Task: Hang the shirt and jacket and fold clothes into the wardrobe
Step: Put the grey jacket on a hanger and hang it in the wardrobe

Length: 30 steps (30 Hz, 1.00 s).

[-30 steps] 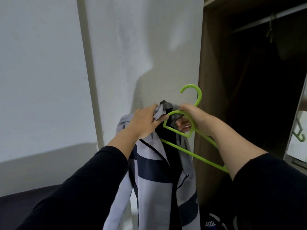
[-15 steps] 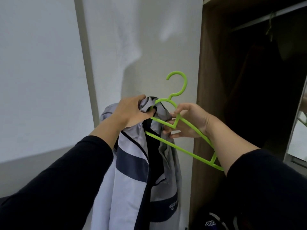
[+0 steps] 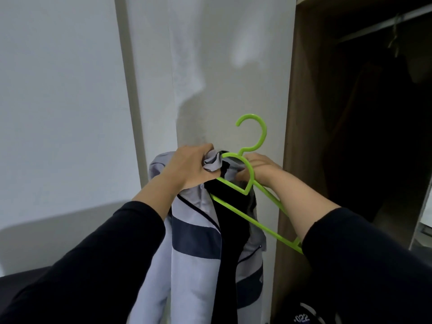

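A grey jacket (image 3: 194, 249) with navy bands hangs open in front of me, its dark lining showing. My left hand (image 3: 187, 167) grips the bunched collar at the top. A lime green plastic hanger (image 3: 252, 141) sits tilted, its hook up and its left arm inside the jacket's neck opening. My right hand (image 3: 259, 169) holds the hanger just under the hook, fingers curled behind it. The hanger's right arm runs down along my right forearm.
The open wardrobe (image 3: 299, 136) stands at right, dark inside, with a metal rail (image 3: 383, 24) near the top carrying a green hanger hook (image 3: 395, 43). A white wall panel lies straight ahead. A dark garment with white print (image 3: 304, 319) lies low at right.
The hanger has shifted right and turned more upright, its left arm reaching further into the jacket's neck. My right hand moved from below the hanger's neck to behind it. The left hand keeps the collar.
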{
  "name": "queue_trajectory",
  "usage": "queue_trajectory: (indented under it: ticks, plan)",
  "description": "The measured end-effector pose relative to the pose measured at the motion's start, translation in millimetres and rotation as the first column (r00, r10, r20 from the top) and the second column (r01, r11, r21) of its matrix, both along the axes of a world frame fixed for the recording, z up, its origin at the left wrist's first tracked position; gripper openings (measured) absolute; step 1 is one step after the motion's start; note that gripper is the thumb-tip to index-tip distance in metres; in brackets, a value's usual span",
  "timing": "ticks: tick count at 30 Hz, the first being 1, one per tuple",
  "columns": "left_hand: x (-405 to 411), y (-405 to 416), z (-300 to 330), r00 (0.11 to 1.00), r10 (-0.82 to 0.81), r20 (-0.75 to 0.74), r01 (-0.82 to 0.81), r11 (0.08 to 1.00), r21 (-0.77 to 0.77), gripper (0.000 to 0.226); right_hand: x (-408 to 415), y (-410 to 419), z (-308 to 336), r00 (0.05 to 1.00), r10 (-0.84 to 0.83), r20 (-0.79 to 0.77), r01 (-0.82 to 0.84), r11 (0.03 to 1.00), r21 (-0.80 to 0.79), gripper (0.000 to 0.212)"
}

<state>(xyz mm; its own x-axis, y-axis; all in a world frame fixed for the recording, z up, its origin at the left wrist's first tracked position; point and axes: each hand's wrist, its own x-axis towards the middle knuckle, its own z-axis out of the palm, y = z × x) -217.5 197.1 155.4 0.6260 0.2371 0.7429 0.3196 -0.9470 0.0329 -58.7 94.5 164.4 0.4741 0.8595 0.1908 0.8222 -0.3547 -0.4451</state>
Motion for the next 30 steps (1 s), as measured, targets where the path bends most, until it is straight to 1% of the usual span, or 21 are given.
queue_trajectory:
  ticks: [1,3,5,8,10,12,13,15,16,17,18,19,21,22,23,24,25,26,28,29,30]
  plan:
    - [0,2,-1,1.000,0.004,-0.003,-0.004,1.000,0.015,0.039,1,0,-1,0.998,-0.070,0.003,0.070,0.997,0.024,0.006]
    - [1,5,-2,1.000,0.013,-0.006,-0.013,0.999,0.033,0.039,3,2,-3,0.982,-0.190,0.007,0.190,0.981,0.049,0.016]
    - [0,8,-1,1.000,0.030,0.007,-0.031,0.999,0.038,0.038,9,2,-6,0.961,-0.276,0.015,0.275,0.961,0.038,0.024]
    - [-8,14,2,0.997,0.060,0.043,-0.061,0.998,0.014,0.038,24,-7,-17,0.933,-0.361,-0.009,0.360,0.932,-0.046,0.025]
    - [-16,19,3,0.995,0.085,0.045,-0.086,0.996,0.011,0.034,35,-11,-23,0.918,-0.395,-0.043,0.391,0.917,-0.073,0.024]
    - [-22,24,1,0.992,0.123,0.021,-0.123,0.992,-0.001,0.032,41,-12,-25,0.918,-0.388,-0.086,0.383,0.921,-0.066,0.025]
    - [-24,27,0,0.990,0.138,0.013,-0.138,0.990,-0.003,0.032,42,-12,-25,0.927,-0.353,-0.124,0.353,0.935,-0.030,0.026]
    - [-30,34,1,0.987,0.160,0.023,-0.160,0.987,0.015,0.031,44,-12,-24,0.959,-0.213,-0.185,0.239,0.962,0.132,0.023]
    - [-33,38,2,0.985,0.170,0.030,-0.171,0.985,0.029,0.031,44,-13,-24,0.974,-0.138,-0.181,0.178,0.959,0.223,0.022]
    - [-36,42,3,0.982,0.185,0.035,-0.186,0.982,0.042,0.031,45,-14,-24,0.984,-0.080,-0.157,0.123,0.951,0.285,0.019]
    - [-38,46,4,0.977,0.209,0.034,-0.211,0.976,0.055,0.031,45,-14,-23,0.992,-0.034,-0.125,0.070,0.951,0.302,0.012]
    - [-41,49,5,0.969,0.243,0.031,-0.245,0.967,0.072,0.031,45,-15,-23,0.995,0.010,-0.098,0.018,0.959,0.284,0.009]
    - [-42,53,4,0.949,0.315,0.030,-0.316,0.940,0.127,0.031,41,-17,-21,0.999,0.047,0.000,-0.046,0.987,0.152,0.021]
    - [-41,54,3,0.941,0.337,0.029,-0.337,0.929,0.154,0.031,41,-16,-21,0.995,0.037,0.088,-0.044,0.996,0.081,0.026]
    - [-41,54,2,0.938,0.346,0.027,-0.346,0.922,0.175,0.032,41,-14,-20,0.984,0.008,0.177,-0.016,0.999,0.042,0.029]
    - [-40,53,0,0.937,0.348,0.026,-0.346,0.919,0.187,0.034,41,-12,-19,0.970,-0.042,0.238,0.031,0.998,0.050,0.028]
    - [-40,52,-2,0.937,0.348,0.025,-0.346,0.918,0.194,0.036,40,-10,-17,0.964,-0.088,0.249,0.067,0.993,0.093,0.026]
    - [-40,51,-3,0.937,0.349,0.023,-0.346,0.918,0.194,0.038,38,-9,-13,0.972,-0.122,0.202,0.092,0.984,0.151,0.022]
    - [-40,46,-3,0.942,0.335,0.022,-0.333,0.927,0.169,0.042,36,-5,1,0.988,-0.151,0.011,0.144,0.959,0.243,0.020]
    - [-40,44,-2,0.949,0.315,0.019,-0.315,0.938,0.147,0.043,35,-4,11,0.986,-0.151,-0.072,0.165,0.946,0.280,0.025]
    - [-38,40,-1,0.958,0.287,0.014,-0.287,0.949,0.128,0.043,34,-3,22,0.979,-0.162,-0.122,0.193,0.930,0.312,0.030]
